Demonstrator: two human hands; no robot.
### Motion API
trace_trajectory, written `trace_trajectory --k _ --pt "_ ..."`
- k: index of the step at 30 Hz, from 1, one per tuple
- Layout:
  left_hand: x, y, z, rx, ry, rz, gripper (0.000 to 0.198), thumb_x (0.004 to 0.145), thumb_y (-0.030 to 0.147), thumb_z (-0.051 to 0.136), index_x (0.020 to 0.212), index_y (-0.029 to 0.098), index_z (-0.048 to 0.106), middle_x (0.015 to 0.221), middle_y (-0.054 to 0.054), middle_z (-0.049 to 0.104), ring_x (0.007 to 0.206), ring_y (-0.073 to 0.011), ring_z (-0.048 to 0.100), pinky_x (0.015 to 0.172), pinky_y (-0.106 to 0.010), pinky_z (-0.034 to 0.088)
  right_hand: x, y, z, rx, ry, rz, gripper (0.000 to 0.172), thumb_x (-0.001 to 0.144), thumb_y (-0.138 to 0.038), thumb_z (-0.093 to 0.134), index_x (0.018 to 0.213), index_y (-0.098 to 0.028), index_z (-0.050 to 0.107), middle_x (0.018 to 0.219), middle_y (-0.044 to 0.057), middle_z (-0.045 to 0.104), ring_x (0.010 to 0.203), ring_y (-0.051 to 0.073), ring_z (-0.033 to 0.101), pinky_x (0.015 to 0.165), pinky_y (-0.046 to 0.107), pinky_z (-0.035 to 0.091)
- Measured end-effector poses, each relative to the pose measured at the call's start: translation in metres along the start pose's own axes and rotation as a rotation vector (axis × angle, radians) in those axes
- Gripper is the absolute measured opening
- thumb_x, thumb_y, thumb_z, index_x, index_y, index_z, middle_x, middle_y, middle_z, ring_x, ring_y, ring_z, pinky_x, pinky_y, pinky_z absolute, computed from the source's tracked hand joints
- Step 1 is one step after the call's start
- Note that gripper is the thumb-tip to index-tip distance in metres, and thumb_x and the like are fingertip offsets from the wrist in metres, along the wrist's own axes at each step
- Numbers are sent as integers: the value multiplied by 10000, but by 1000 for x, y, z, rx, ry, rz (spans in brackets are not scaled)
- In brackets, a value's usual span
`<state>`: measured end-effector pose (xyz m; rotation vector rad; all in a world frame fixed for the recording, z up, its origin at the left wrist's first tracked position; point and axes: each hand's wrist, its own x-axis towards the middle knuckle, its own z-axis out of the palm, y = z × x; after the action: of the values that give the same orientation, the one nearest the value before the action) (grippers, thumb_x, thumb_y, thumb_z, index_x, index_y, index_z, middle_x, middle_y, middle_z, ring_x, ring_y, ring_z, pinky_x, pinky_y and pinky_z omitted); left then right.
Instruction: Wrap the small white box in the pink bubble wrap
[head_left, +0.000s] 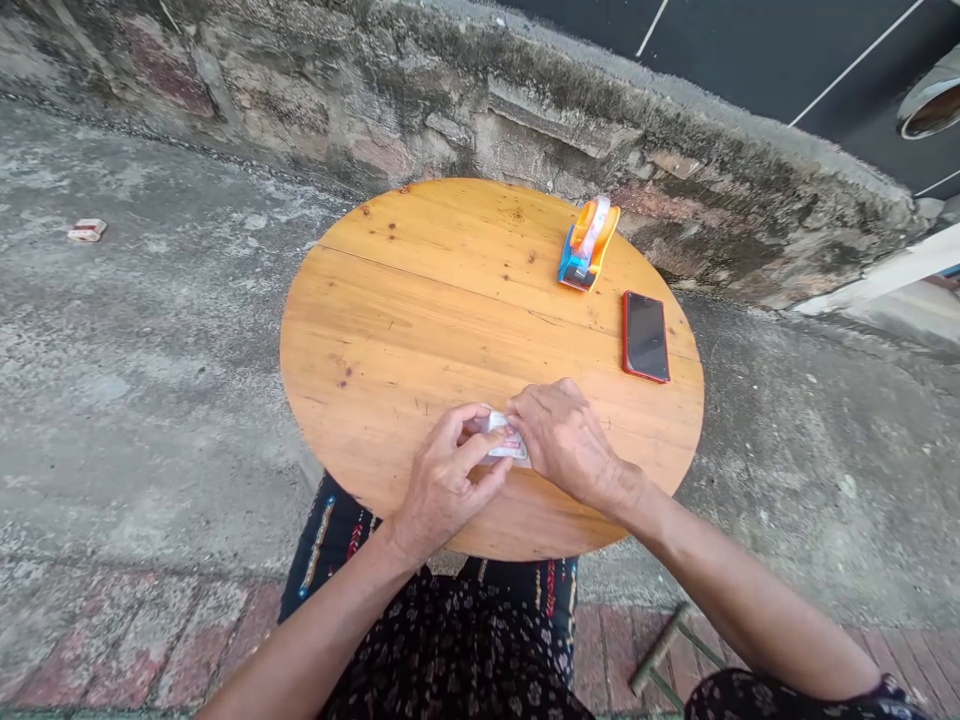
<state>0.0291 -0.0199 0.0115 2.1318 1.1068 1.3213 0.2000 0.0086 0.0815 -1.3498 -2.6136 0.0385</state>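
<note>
Both my hands meet over the near part of a round wooden table (420, 300). My left hand (444, 478) pinches a small white packet with red print (504, 440) between thumb and fingers. My right hand (564, 438) lies curled over the packet's right side, fingers closed down on it. Most of the packet is hidden under the two hands.
An orange and blue tape dispenser (588, 243) stands at the table's far right. A red-edged phone (645, 336) lies face up just nearer. A mossy stone wall (525, 110) runs behind the table. A small scrap (88, 230) lies on the concrete at left.
</note>
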Motion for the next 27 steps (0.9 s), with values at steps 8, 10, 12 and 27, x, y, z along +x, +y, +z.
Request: trace_trajectory --k 8,10,12,27 --pt "-1 -2 0 20 12 16 220 824 149 640 1042 179 643 1188 -113 544 1021 -195 601 875 -365 561 -14 -3 1 -149 58 -134 181 945 -127 460 903 -166 632 823 45 631 772 195 521 755 351 295" --pt "-2 -3 0 18 18 18 237 828 147 634 1062 184 638 1192 -112 544 1018 -192 602 874 -365 562 -19 -5 0 -140 70 -128 195 947 -124 453 970 -159 644 852 56 642 785 196 533 750 354 308" --pt "-3 -3 1 15 15 18 247 830 152 631 1074 194 638 1202 -107 544 1016 -190 604 874 -366 563 -26 -7 1 -76 100 -89 213 950 -132 452 1039 -159 643 899 67 655 810 197 553 754 355 332" --pt "-7 13 -6 36 -1 58 295 809 82 631 1084 188 609 1209 -101 527 1041 -186 600 850 -339 584 -72 -20 37 429 278 220 442 855 -246 627 1265 -211 468 1137 112 607 988 237 601 868 442 529"
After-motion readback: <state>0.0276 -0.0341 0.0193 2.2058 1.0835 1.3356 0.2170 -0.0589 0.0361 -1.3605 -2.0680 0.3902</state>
